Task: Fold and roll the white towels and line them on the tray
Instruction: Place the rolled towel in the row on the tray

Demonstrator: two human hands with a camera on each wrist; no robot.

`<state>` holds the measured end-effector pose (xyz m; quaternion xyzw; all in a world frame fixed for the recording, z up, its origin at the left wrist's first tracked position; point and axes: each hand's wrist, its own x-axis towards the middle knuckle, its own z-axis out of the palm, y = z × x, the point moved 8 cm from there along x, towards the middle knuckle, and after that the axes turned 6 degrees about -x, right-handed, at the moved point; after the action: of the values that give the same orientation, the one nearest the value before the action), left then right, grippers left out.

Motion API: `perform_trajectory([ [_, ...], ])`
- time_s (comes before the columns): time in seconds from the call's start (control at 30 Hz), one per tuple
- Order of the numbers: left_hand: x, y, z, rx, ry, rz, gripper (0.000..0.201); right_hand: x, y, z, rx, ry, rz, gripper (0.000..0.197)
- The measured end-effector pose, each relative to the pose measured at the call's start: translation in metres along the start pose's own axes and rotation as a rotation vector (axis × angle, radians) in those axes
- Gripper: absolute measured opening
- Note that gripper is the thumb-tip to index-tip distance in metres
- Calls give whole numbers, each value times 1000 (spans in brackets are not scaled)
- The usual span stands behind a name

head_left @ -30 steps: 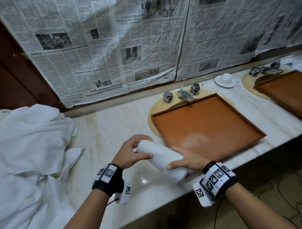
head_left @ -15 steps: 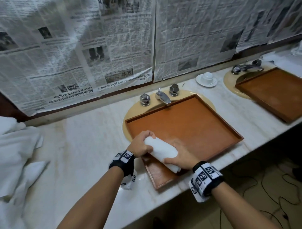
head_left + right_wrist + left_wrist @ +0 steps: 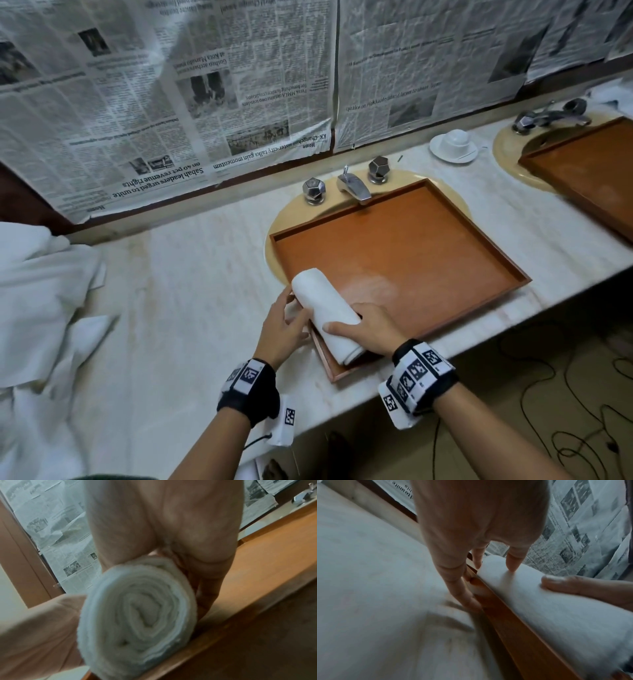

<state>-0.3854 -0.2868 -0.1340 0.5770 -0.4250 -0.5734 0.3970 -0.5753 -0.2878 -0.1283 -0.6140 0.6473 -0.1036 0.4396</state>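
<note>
A shallow rectangular reddish-brown wooden tray (image 3: 428,246) is sitting over a beige oval sink basin (image 3: 274,236) set in a pale marble counter (image 3: 191,274). It is holding one thing: a tightly rolled white terry towel (image 3: 325,305), which is lying along the tray's left wall at the near left corner, with its near end reaching the front rim. In the right wrist view the towel's end (image 3: 137,608) is showing a neat spiral of layers, slightly oval, resting against the tray's inner edge.

The right hand (image 3: 366,329) is lying over the near part of the roll, thumb on top and fingers curled down its far side, gripping it. The left hand (image 3: 284,329) is resting beside the roll with its fingers fairly straight: in the left wrist view two fingertips (image 3: 513,563) are touching the top of the towel while another finger is lying along the tray's rim (image 3: 505,615).

A heap of loose white towels (image 3: 44,291) is lying well apart at the left end of the counter. A second brown tray (image 3: 589,178) is sitting over the sink at the right.
</note>
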Motion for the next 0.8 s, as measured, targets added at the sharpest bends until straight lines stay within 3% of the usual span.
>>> perform_trajectory([
  [0.27, -7, -14, 9, -96, -84, -54, 64, -15, -16, 5, 70, -79, -147, 70],
  [0.43, -7, -18, 9, -137, -99, -94, 61, -12, -16, 7, 15, -119, -169, 70],
  [0.6, -9, -16, 11, -148, -68, -108, 56, -13, -18, 8, -99, 23, -203, 87],
  [0.8, -11, -16, 15, -162, -71, -127, 48, -18, -39, 24, -275, 69, -242, 85],
])
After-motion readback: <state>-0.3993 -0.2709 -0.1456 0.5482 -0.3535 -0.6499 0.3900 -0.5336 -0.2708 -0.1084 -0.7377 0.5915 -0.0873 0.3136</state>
